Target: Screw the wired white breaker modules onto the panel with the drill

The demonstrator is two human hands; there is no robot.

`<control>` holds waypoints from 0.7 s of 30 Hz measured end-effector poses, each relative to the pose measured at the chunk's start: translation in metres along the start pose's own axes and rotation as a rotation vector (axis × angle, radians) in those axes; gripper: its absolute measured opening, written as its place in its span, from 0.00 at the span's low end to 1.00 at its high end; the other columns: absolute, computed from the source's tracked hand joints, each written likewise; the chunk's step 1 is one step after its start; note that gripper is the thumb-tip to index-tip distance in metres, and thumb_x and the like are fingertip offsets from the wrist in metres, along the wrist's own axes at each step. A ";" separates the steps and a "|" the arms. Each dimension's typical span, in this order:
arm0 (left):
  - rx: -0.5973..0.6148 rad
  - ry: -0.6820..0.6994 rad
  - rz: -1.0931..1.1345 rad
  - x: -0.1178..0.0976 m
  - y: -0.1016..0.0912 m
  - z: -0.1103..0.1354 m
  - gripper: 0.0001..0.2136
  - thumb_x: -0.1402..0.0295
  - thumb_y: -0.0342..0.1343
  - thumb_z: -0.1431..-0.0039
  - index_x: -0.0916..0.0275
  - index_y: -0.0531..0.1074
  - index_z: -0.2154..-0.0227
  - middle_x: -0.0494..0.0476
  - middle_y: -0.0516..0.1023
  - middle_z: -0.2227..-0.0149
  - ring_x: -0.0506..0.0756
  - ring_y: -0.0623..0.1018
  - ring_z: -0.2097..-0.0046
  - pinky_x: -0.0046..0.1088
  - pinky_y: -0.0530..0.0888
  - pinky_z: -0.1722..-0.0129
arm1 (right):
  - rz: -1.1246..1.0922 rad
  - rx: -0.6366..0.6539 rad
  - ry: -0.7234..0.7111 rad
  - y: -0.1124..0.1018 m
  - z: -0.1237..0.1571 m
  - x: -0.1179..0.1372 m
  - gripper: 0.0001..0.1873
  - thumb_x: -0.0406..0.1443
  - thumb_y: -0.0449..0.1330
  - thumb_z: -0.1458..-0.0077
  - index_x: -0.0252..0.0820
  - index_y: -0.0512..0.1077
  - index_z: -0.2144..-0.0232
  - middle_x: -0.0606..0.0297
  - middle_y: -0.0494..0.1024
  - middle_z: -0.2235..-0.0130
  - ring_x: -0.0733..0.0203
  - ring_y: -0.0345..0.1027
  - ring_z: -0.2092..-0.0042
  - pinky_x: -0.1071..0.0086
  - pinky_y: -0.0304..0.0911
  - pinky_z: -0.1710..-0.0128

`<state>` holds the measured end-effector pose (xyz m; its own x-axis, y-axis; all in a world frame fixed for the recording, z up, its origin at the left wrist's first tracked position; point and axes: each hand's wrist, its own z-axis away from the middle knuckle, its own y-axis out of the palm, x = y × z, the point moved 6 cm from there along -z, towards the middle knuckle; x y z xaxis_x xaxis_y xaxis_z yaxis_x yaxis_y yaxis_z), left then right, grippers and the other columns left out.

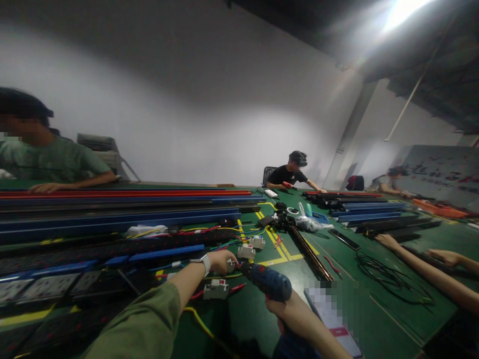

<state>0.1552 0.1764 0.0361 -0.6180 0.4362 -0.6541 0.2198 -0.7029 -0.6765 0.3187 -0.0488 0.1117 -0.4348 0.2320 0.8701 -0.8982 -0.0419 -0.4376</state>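
My right hand (290, 311) is wrapped round the grip of a blue cordless drill (267, 281), whose nose points left toward my left hand. My left hand (222, 260), with a white watch on its wrist, is closed on a small white part (230, 266) at the drill's tip; what the part is I cannot make out. A white circuit breaker (216, 289) lies just below that hand on the green table (258, 309). Two more white breakers (251, 247) sit a little farther off.
Long blue, red and black rails (112, 209) stretch across the left of the table, with socket strips (45, 286) near me. A person on the right rests two arms (419, 267) by a coil of black cable (389, 279). Other people sit at the far left and far end.
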 end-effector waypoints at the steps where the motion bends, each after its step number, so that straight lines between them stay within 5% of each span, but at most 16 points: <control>1: 0.007 0.015 0.003 -0.003 0.000 0.002 0.34 0.82 0.59 0.65 0.58 0.77 0.49 0.52 0.80 0.57 0.53 0.77 0.61 0.20 0.72 0.70 | 0.003 0.000 -0.004 0.000 0.000 0.000 0.09 0.36 0.57 0.50 0.41 0.65 0.65 0.76 0.65 0.78 0.69 0.62 0.83 0.77 0.55 0.84; 21: -0.032 0.057 -0.043 -0.010 0.002 0.007 0.33 0.83 0.57 0.65 0.58 0.78 0.50 0.51 0.81 0.59 0.53 0.78 0.62 0.21 0.72 0.68 | 0.030 0.001 0.040 -0.001 0.006 0.006 0.06 0.36 0.58 0.51 0.42 0.66 0.68 0.74 0.68 0.81 0.67 0.64 0.82 0.76 0.54 0.82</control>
<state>0.1565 0.1666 0.0441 -0.5833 0.4974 -0.6422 0.2191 -0.6649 -0.7141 0.3169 -0.0529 0.1183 -0.4584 0.2697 0.8469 -0.8849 -0.0500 -0.4630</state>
